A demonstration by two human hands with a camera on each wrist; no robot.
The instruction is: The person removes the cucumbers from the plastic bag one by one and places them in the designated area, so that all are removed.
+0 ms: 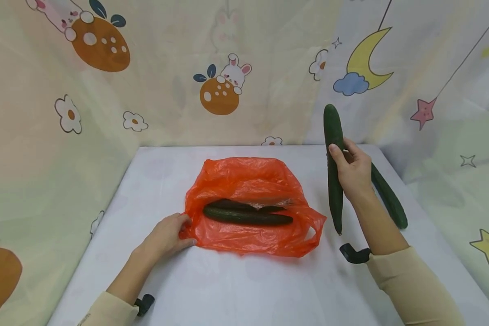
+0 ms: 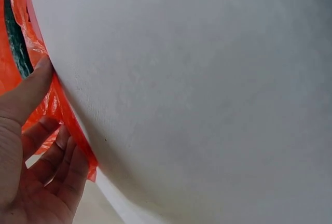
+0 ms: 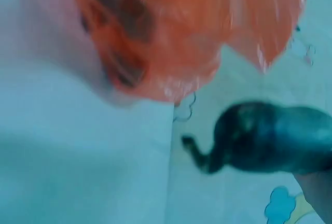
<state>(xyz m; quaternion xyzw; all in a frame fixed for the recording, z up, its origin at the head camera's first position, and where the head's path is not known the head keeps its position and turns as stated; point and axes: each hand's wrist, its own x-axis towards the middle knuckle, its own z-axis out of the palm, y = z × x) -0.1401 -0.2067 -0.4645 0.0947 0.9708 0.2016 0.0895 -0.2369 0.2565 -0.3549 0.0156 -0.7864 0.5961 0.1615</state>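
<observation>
An orange-red plastic bag [image 1: 248, 181] lies on the white table, with dark green cucumbers [image 1: 248, 217] showing in its mouth. My left hand [image 1: 169, 235] is at the bag's left edge. In the left wrist view its thumb [image 2: 39, 81] and curled fingers hold the bag's rim. To the right of the bag, my right hand [image 1: 354, 170] grips a long cucumber [image 1: 333, 127] around its middle, stem end pointing down toward the table. In the right wrist view this cucumber [image 3: 275, 136] shows its curved stem close to the camera, beside the bag [image 3: 181, 37].
Another cucumber [image 1: 391, 199] lies on the table's right side, partly hidden behind my right forearm. The white table [image 1: 244, 294] ends at a cloth backdrop [image 1: 269, 90] with cartoon prints, which rises behind it and on both sides. Dark wrist mounts sit near both sleeves.
</observation>
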